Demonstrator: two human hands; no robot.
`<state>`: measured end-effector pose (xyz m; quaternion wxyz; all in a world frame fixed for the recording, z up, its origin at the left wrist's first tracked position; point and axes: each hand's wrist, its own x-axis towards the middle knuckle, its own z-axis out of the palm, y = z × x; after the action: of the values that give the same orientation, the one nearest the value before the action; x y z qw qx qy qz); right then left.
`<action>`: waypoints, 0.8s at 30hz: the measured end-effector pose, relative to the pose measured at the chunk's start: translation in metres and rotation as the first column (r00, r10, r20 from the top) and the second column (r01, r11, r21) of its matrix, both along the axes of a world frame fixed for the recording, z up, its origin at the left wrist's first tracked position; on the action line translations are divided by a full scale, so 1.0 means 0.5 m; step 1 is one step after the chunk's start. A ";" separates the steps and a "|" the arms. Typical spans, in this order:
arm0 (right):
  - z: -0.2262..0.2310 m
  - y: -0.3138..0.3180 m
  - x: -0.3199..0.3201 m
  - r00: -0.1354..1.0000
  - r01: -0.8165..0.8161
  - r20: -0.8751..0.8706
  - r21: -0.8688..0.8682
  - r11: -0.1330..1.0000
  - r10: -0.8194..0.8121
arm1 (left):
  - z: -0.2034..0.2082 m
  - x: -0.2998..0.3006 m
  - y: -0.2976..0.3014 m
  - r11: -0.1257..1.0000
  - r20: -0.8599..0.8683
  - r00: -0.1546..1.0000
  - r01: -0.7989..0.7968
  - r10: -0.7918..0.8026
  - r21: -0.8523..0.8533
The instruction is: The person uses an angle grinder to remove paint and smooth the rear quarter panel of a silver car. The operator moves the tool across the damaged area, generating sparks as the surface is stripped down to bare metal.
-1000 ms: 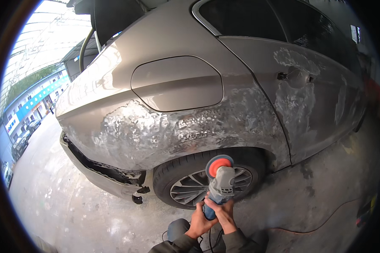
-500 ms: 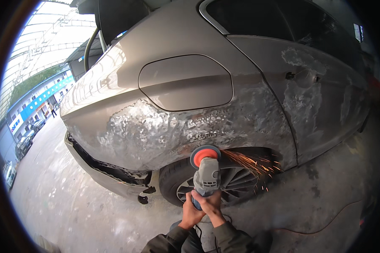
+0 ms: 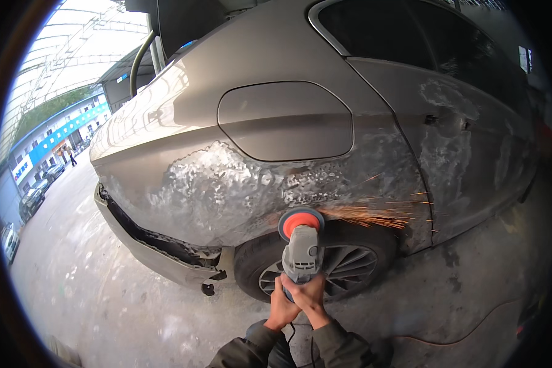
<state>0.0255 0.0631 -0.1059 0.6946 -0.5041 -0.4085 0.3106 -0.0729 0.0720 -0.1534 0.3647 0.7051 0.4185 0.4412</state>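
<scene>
Both of my hands grip a grey angle grinder (image 3: 302,257) that has a red and dark disc (image 3: 300,224). My left hand (image 3: 282,306) wraps the rear of its body, and my right hand (image 3: 309,295) closes round it just beside, the two touching. The disc meets the edge of the wheel arch on a bronze-grey car body (image 3: 184,122). Orange sparks (image 3: 371,216) stream off to the right. Above the disc, the panel carries a dented, bare-metal patch (image 3: 221,172). Below it sits the rear wheel (image 3: 349,264), partly hidden by the grinder.
A fuel flap (image 3: 288,122) is closed above the patch. The loose bumper (image 3: 147,251) hangs at the left. A cable (image 3: 472,331) lies on the concrete floor at the right. Parked cars (image 3: 32,202) and people (image 3: 72,156) are far left.
The car has shifted slightly right in view. The disc sits a little higher, and the sparks now fly flatter and farther right instead of downward. Both hands keep their grip.
</scene>
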 end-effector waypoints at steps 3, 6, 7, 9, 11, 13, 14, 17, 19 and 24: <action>-0.016 0.000 -0.023 0.998 -0.035 0.044 0.006 0.999 0.034 | -0.077 -0.022 0.004 0.999 0.131 0.991 0.014 -0.009 -0.042; -0.060 0.002 -0.035 0.994 0.033 0.106 0.004 0.999 -0.034 | -0.064 -0.022 -0.026 0.999 0.075 0.996 -0.054 0.053 0.003; -0.049 0.002 -0.037 1.000 0.015 0.026 0.003 1.000 -0.015 | -0.046 -0.026 -0.032 0.998 0.055 0.996 -0.065 0.066 -0.015; -0.007 -0.003 -0.035 1.000 0.005 0.004 0.009 1.000 -0.005 | -0.040 -0.031 -0.015 0.999 0.093 0.995 -0.025 0.030 -0.048; -0.005 0.011 -0.050 0.998 -0.012 0.059 0.025 1.000 0.011 | -0.032 -0.036 0.000 1.000 0.144 0.989 -0.016 0.018 -0.015; -0.026 0.023 -0.060 0.990 -0.030 0.138 -0.013 0.999 0.031 | -0.089 -0.052 0.007 1.000 0.125 0.992 -0.017 0.016 0.008; -0.054 0.027 -0.067 0.981 -0.038 0.187 -0.057 0.998 0.048 | -0.131 -0.059 0.009 1.000 0.166 0.986 0.010 -0.006 -0.027; -0.059 0.028 -0.085 0.970 0.054 0.238 0.020 0.998 -0.058 | -0.145 -0.069 0.013 0.999 0.169 0.985 0.033 -0.030 -0.013; -0.052 0.031 -0.087 0.978 0.056 0.201 0.020 0.998 -0.059 | -0.141 -0.075 0.021 0.999 0.167 0.985 0.038 -0.032 -0.034; -0.071 0.033 -0.090 0.944 0.029 0.329 -0.077 0.997 -0.002 | -0.146 -0.078 0.009 0.999 0.184 0.982 0.040 -0.036 -0.021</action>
<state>-0.0196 0.0795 -0.1412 0.5982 -0.5799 -0.5017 0.2328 -0.1120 0.0767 -0.2262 0.4187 0.6648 0.3750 0.4920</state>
